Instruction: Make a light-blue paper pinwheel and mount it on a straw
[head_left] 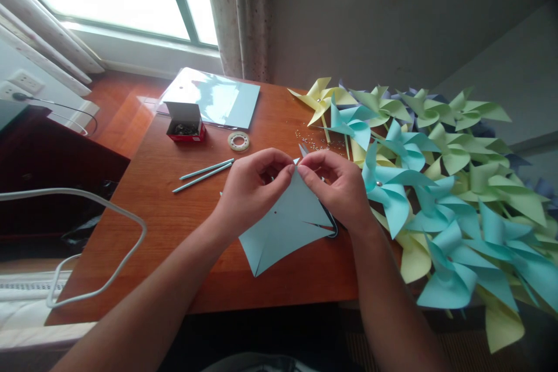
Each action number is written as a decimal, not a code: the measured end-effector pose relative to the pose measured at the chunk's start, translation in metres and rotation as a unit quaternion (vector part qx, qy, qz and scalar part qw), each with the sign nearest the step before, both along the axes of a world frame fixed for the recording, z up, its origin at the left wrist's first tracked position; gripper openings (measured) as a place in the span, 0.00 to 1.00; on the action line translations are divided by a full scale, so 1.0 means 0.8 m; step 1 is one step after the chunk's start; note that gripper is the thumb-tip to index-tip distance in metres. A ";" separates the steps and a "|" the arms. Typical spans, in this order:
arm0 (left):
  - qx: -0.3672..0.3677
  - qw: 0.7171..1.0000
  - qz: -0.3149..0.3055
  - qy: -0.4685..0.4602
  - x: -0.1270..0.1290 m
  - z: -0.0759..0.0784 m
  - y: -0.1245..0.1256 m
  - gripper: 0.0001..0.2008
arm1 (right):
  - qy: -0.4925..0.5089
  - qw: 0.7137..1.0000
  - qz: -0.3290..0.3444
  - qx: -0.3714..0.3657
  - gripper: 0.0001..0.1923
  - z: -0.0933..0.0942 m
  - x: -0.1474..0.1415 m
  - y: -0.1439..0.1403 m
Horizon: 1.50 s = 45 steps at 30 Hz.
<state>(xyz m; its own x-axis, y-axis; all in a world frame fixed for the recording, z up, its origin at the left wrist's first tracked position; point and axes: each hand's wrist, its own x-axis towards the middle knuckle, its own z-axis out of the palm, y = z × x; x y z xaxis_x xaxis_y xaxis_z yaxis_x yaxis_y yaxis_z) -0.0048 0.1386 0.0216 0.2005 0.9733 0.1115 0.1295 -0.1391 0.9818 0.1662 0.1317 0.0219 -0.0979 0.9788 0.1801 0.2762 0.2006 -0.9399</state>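
Blue paper sheet, over the worktop, far corner pinched in my left fingers and right fingers, the rest spreading just below them, I spot two blue sticks to their left, pinwheels crowded on their right

Forearms angled inward — left hand, right hand nearly touching — fingers of both pinched.

The right hand hides much of the scissors (some pinwheels run past the right edge).
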 end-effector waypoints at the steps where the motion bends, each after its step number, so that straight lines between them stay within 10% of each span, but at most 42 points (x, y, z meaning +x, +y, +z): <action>1: 0.002 1.000 0.001 0.004 0.000 0.000 0.000 0.06 | -0.003 1.000 0.000 0.005 0.02 -0.001 0.000 0.000; 34: 0.058 0.996 0.033 0.059 -0.003 -0.006 -0.002 0.05 | -0.122 0.982 -0.010 0.142 0.04 0.003 -0.004 -0.003; 45: 0.046 0.998 0.024 0.043 -0.004 -0.011 -0.001 0.04 | -0.016 0.998 -0.028 0.052 0.01 -0.007 -0.004 0.000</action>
<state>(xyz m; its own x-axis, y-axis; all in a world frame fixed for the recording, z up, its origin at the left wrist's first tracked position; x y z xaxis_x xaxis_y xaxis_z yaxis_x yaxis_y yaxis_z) -0.0079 0.1378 0.0131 0.1671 0.9683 0.1855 0.2208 -0.2202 0.9501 0.1634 0.1317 0.0164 -0.0518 0.9591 0.2783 0.3190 0.2799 -0.9055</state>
